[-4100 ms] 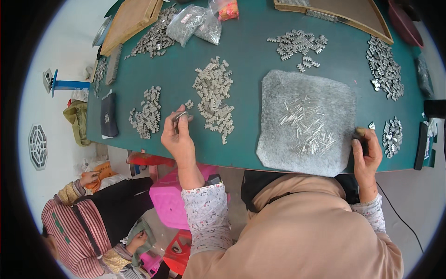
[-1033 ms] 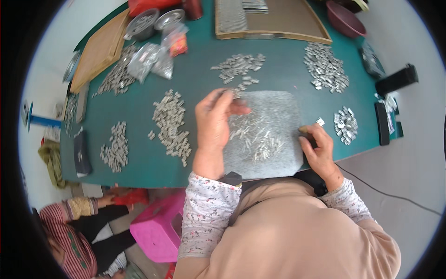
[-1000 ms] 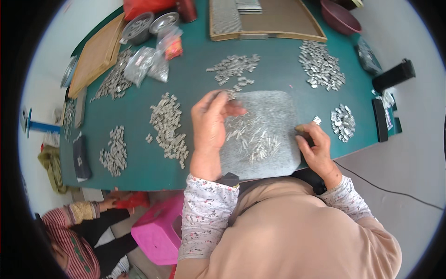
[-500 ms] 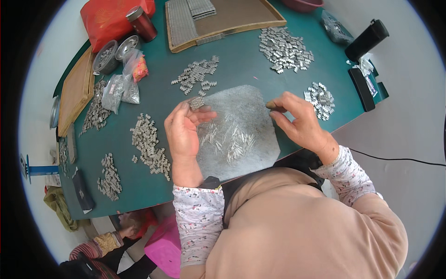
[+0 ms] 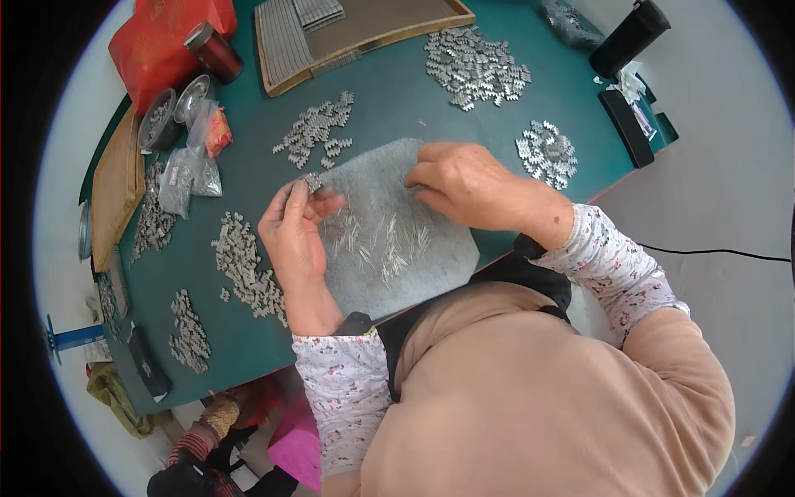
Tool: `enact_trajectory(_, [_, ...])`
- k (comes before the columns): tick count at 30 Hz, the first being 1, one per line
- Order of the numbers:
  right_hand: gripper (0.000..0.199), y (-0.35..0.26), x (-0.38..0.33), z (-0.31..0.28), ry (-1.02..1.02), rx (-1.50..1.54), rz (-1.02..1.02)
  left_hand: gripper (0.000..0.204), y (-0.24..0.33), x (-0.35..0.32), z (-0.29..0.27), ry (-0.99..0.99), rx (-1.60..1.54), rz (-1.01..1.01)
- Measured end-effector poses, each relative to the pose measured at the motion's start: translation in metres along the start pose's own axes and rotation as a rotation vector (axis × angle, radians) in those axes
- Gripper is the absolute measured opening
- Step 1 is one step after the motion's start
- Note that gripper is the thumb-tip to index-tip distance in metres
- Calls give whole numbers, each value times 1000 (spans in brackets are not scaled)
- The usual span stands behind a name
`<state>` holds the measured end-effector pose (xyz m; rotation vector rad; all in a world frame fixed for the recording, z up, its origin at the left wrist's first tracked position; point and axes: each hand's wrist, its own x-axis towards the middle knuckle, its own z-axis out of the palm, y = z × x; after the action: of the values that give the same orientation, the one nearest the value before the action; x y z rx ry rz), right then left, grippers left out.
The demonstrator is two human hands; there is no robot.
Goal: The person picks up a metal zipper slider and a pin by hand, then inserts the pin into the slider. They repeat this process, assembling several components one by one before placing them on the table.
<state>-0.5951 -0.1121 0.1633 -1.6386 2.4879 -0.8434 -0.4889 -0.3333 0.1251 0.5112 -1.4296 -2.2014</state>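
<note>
Scanning from left: small heaps of silvery metal pieces (image 5: 189, 333) lie on the green table (image 5: 389, 99), with a larger heap (image 5: 246, 263) just left of the left hand.
Left hand: the left hand (image 5: 294, 236) is raised at the left edge of the grey mat (image 5: 431, 265), palm toward the camera.
Left fingers: thumb and fingertips (image 5: 300, 192) are pressed together, pinching a small metal clip (image 5: 313, 180), which sticks out just above them.
Mat: loose thin metal pins (image 5: 383, 240) are scattered across its middle, between the two hands and nearer the person.
Right hand: the right hand (image 5: 468, 184) rests on the far right part of the mat, knuckles up.
Right fingers: curled with tips drawn together, pointing left; whether they pinch a pin cannot be told.
Far side: a wooden tray (image 5: 364, 29) and more heaps of clips (image 5: 476, 66) lie well apart from both hands.
</note>
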Motion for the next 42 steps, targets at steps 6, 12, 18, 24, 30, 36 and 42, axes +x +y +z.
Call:
enact_trajectory(6, [14, 6, 48, 4, -11, -113, -13, 19, 2, -2, -8, 74, -12, 16])
enact_trajectory(12, [14, 32, 94, 34, 64, -150, 28, 21, 3, 0, -3, 68, -46, -14])
enact_trajectory(18, [15, 31, 113, 56, 15, -212, 67, 26, 0, 3, -3, 0, -93, -32])
enact_trajectory(24, [18, 31, 113, 54, 37, -160, 72, 28, 3, 1, -3, -88, -142, -48])
enact_trajectory(30, [17, 20, 93, 26, -39, 37, -41, 19, -2, 1, -1, -68, -46, -43])
enact_trajectory(36, [16, -12, 80, 23, 36, 370, -144, 16, -3, -4, 3, -41, 25, 40])
enact_trajectory(42, [16, -13, 77, 29, 169, 447, -44, 15, -4, -2, 6, -76, 90, 32])
